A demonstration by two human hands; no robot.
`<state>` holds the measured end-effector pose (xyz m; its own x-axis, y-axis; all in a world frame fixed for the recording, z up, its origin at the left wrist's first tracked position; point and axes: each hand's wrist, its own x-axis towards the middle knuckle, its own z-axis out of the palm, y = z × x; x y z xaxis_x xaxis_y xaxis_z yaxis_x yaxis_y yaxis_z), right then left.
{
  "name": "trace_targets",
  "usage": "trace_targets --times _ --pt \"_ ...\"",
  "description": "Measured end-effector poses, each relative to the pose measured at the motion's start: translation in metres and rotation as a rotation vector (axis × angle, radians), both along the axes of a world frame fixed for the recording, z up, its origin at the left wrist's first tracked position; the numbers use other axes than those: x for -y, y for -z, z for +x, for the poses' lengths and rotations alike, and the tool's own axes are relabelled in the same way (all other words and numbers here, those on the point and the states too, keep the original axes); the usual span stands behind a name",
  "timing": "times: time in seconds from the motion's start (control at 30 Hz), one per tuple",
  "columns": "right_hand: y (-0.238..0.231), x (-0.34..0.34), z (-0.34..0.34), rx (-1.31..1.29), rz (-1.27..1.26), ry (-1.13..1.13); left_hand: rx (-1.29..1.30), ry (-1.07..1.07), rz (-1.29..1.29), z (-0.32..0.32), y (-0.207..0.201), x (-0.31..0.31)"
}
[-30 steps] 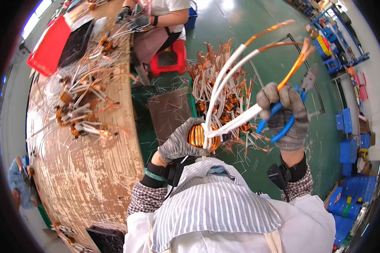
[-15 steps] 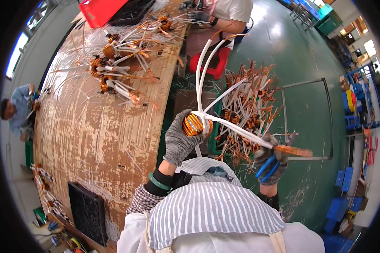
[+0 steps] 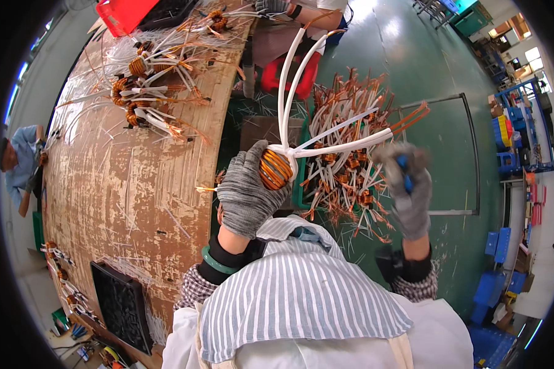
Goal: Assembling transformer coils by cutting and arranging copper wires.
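Observation:
My left hand (image 3: pixel 247 197), in a grey knit glove, is closed around a copper-wound coil (image 3: pixel 274 170). Two long white-sleeved leads (image 3: pixel 284 92) rise from the coil, bare copper at their tips. Another white lead (image 3: pixel 351 145) points right and ends in two bare copper strands. A thin white cable tie (image 3: pixel 341 128) crosses the leads near the coil, its tail sticking out. My gloved right hand (image 3: pixel 412 200), smeared by motion, holds blue-handled pliers (image 3: pixel 404 171) to the right of that lead, apart from it. The pliers' jaws cannot be made out.
Several similar coils (image 3: pixel 129 92) lie on the worn wooden table (image 3: pixel 129 197) at left. A green crate (image 3: pixel 300 195) heaped with coils and leads (image 3: pixel 351 123) stands beyond my hands. A black tray (image 3: pixel 122 304) rests near left. Co-workers sit at the far end and left side.
My right hand has let go of the right-hand lead and moved right and up with the pliers. That lead has swung upward. The left hand has shifted slightly left with the coil.

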<state>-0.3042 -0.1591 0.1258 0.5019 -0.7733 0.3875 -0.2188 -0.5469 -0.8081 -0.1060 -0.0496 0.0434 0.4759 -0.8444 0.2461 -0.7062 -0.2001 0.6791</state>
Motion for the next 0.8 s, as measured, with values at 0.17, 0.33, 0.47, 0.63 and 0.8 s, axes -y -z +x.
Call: trace_targets --times 0.17,0.33,0.47,0.63,0.8 --pt "0.084 0.037 0.013 0.351 0.502 0.149 -0.032 0.047 -0.053 -0.011 -0.002 0.001" --pt "0.141 0.020 0.025 0.610 0.798 0.027 -0.095 -0.028 0.077 -0.008 0.003 -0.001" --pt "0.085 0.009 -0.005 0.361 0.640 0.315 -0.077 -0.042 0.151 -0.007 0.007 -0.003" --pt "0.085 -0.013 0.003 -0.798 -0.352 0.060 0.027 -0.023 0.190 -0.008 -0.001 0.000" --pt "0.083 -0.019 0.016 -1.040 -0.265 0.038 0.087 0.001 0.184 -0.012 -0.002 0.002"
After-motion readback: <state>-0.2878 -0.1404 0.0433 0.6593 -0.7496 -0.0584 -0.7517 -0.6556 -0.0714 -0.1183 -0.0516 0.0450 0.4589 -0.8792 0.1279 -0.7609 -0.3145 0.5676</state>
